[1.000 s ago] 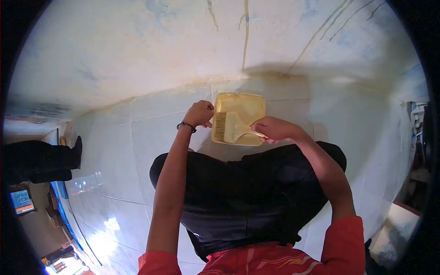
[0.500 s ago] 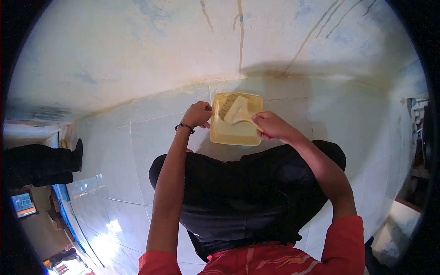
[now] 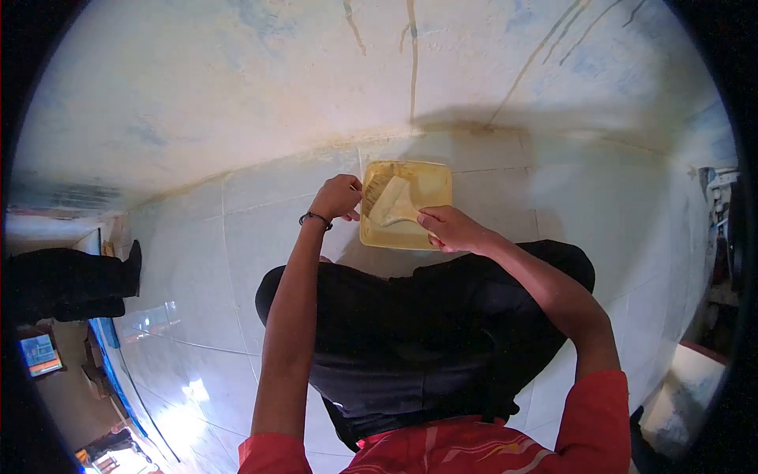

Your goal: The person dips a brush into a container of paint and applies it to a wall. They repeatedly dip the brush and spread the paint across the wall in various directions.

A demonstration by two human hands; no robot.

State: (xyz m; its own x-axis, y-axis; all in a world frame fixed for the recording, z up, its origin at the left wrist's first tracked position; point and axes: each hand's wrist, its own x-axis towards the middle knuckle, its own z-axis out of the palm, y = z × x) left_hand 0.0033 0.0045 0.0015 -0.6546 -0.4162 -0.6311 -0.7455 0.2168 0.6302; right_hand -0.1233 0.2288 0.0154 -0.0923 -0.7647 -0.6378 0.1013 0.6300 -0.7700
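Observation:
A shallow yellow tray [image 3: 433,175] sits on the tiled floor in front of my crossed legs, with pale liquid in its bottom. My right hand [image 3: 456,229] is closed round the handle of a wide paintbrush [image 3: 395,207]. The brush leans leftward over the tray, its bristles against the inside of the left wall. At the tray's left rim, my left hand [image 3: 339,197] has its fingers curled and seems to grip the edge; the fingertips are partly hidden.
A wall [image 3: 300,87] with brown drip marks rises just beyond the tray. On the left a person's dark-clothed leg [image 3: 71,276] rests on the floor, near a thin cable [image 3: 197,344]. Cluttered items [image 3: 720,209] stand at the far right.
My right hand and the paintbrush have moved left and slightly down, bringing the bristles to the tray's left side. My left hand stays at the rim.

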